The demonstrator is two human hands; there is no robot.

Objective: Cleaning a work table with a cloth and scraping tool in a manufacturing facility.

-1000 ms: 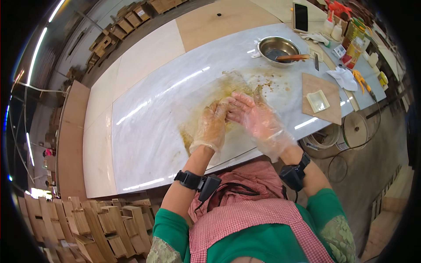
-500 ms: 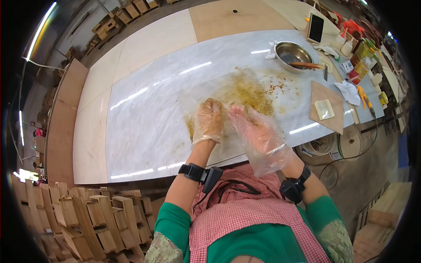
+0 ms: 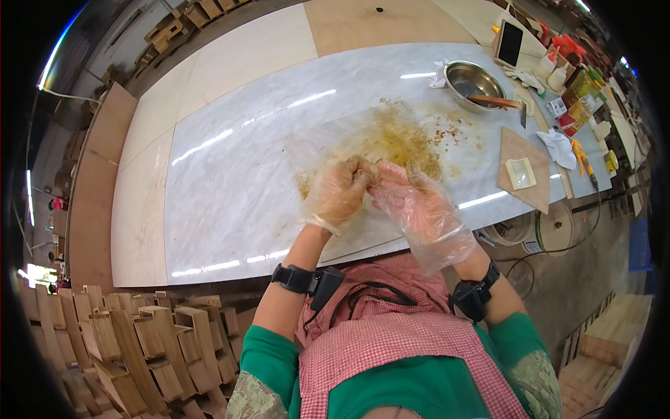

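Clear, loose plastic gloves cover both my hands. My left hand (image 3: 340,190) is closed, its thumb and fingers pinched together at the fingertips of my right hand. My right hand (image 3: 417,202) lies against it with curled fingers, and its glove (image 3: 440,241) bags widely around the wrist. What the fingers hold between them, if anything, is too small and hidden by plastic to make out. Both hands are above a pale marbled tabletop (image 3: 237,202). Just beyond them, a yellow-brown oily smear (image 3: 408,143) spreads over it, with brown crumbs (image 3: 450,130) at its right.
A steel bowl (image 3: 474,77) with a wooden-handled tool (image 3: 494,101) stands at the back right. Nearby are a wooden board (image 3: 515,150) bearing a small pale dish (image 3: 520,174), a white cloth (image 3: 557,148), bottles (image 3: 556,77) and a propped tablet (image 3: 510,43). Stacked wooden pieces (image 3: 139,342) fill the lower left.
My left hand has turned and shifted slightly right, its fingers now meeting those of my right hand. The right hand has moved a little to the right.
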